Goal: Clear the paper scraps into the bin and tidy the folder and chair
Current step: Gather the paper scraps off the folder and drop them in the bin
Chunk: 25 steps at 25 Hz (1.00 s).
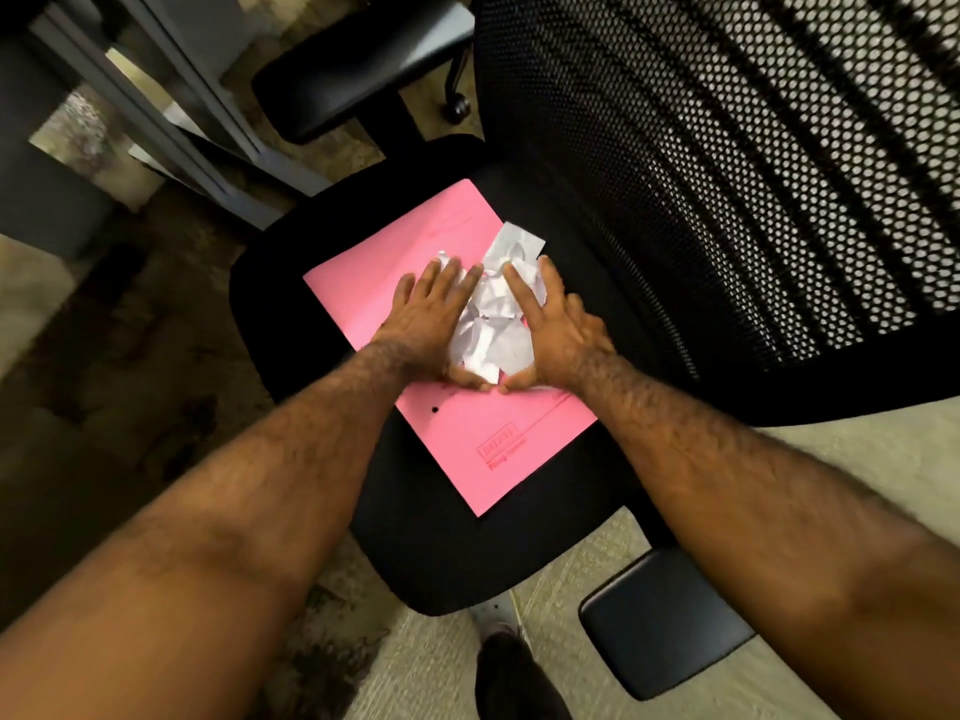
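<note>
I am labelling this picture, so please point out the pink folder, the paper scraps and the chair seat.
pink folder (493, 449): head view, bare lower part near its printed stamp.
paper scraps (493, 319): head view, middle of the white pile between the hands.
chair seat (457, 558): head view, black front edge.

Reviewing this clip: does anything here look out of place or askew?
Yes. A pink folder lies skewed on the office chair seat, an odd place for it. Crumpled white paper scraps are heaped on it, with the left hand and right hand cupped around them. No bin is in view.
</note>
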Each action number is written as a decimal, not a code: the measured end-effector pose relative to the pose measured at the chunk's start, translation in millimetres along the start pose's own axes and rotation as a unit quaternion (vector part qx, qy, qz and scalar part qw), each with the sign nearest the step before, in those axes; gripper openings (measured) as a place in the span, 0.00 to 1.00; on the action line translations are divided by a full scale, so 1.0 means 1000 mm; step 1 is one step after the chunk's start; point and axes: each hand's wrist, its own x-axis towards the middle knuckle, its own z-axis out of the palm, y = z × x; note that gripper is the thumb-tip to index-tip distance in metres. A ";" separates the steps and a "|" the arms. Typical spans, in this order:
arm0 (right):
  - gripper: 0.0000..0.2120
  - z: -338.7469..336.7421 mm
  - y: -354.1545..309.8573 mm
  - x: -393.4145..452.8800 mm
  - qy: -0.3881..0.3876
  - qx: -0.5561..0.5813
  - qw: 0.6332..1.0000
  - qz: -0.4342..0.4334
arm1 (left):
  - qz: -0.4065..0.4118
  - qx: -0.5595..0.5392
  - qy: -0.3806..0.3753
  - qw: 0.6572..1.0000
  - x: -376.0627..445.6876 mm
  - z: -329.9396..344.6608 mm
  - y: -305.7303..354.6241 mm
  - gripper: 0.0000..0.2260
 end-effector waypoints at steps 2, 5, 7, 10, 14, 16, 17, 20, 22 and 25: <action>0.62 -0.002 0.000 0.008 -0.023 -0.011 1.000 -0.015 | 0.004 0.001 0.034 0.999 -0.006 0.008 0.000 0.57; 0.46 0.003 -0.002 0.009 0.004 0.027 0.999 -0.029 | 0.023 -0.011 0.112 0.993 -0.018 0.020 0.006 0.41; 0.33 0.010 -0.004 0.002 0.045 0.091 0.994 -0.042 | 0.034 -0.016 0.159 0.987 -0.025 0.025 0.012 0.30; 0.16 0.019 -0.004 -0.014 0.101 0.179 0.977 -0.056 | 0.047 0.000 0.192 0.980 -0.035 0.029 0.023 0.19; 0.09 0.019 -0.007 -0.030 0.134 0.269 0.954 -0.018 | 0.017 -0.074 0.149 0.986 -0.050 0.027 0.026 0.20; 0.11 0.015 -0.009 -0.036 0.154 0.308 0.939 0.010 | -0.052 -0.180 0.169 0.968 -0.057 0.026 0.027 0.20; 0.12 0.012 -0.010 -0.040 0.161 0.328 0.930 0.029 | -0.093 -0.245 0.195 0.945 -0.061 0.024 0.028 0.19; 0.12 0.002 -0.012 -0.051 0.170 0.372 0.909 0.085 | -0.181 -0.387 0.286 0.858 -0.072 0.011 0.035 0.13; 0.14 -0.006 -0.018 -0.060 0.187 0.384 0.898 0.104 | -0.234 -0.496 0.292 0.783 -0.081 0.001 0.037 0.13; 0.17 -0.020 -0.033 -0.073 0.211 0.396 0.888 0.104 | -0.274 -0.658 0.279 0.643 -0.100 -0.016 0.037 0.16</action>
